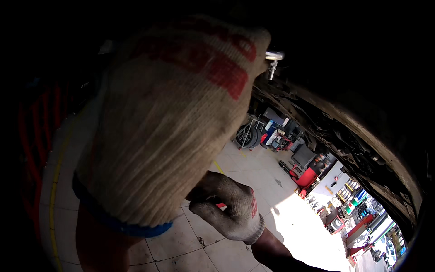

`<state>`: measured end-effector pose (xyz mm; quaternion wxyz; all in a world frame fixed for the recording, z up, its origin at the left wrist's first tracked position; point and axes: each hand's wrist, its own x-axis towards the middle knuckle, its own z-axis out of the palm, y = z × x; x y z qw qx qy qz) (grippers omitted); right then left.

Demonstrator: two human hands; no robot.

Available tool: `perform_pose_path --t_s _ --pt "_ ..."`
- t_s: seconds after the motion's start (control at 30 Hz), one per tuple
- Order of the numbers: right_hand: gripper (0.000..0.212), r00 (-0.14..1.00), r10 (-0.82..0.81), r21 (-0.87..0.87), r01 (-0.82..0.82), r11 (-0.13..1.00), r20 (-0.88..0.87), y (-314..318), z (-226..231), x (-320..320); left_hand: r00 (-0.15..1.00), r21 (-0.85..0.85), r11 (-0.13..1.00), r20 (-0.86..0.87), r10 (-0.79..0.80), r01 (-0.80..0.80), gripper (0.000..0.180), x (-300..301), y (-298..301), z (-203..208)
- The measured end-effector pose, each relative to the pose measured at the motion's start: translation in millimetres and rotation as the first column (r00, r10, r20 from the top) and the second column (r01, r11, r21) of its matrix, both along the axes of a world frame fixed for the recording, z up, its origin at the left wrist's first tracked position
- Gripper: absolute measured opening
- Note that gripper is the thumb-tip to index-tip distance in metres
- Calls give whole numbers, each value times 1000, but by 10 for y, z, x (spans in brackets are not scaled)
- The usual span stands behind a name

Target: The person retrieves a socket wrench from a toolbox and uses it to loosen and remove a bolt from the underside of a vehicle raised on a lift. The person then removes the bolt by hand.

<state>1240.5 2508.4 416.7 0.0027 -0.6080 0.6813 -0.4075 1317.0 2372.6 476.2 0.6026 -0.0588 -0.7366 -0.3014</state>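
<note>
Evidently, the metal socket wrench [274, 55] sits at the upper right edge of the gloved left hand [188, 88], the nearer of the two, which appears closed around it, though the grip itself is hidden from where I stand. The wrench's visible end runs roughly sideways out of that hand, its socket [272, 71] pointing downward, with a vehicle underside [362, 127] stretching away to the right. The gloved right hand [238, 211] is well below the wrench, fingers curled toward the thumb; whether it holds anything I cannot tell.
</note>
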Motion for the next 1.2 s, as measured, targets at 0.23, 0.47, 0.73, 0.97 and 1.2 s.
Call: perform_pose_path --t_s 0.23,0.47,0.73,0.97,1.2 --pt "36 996 -64 150 73 986 -61 425 -105 -772 884 -332 859 126 451 -391 33 -305 -347 661" --pt "35 988 -74 235 104 967 -135 634 -282 -992 731 -525 680 149 666 -512 31 -421 -591 914" --pt "40 983 -125 248 155 956 -132 671 -319 -1010 732 -550 698 211 648 -459 30 -419 -596 1018" --pt "35 984 -134 286 164 944 -119 704 -325 -1035 782 -519 758 243 574 -395 31 -461 -725 1022" --pt "35 973 -178 284 214 935 -149 699 -247 -919 823 -495 805 270 500 -326 32 -515 -846 1020"
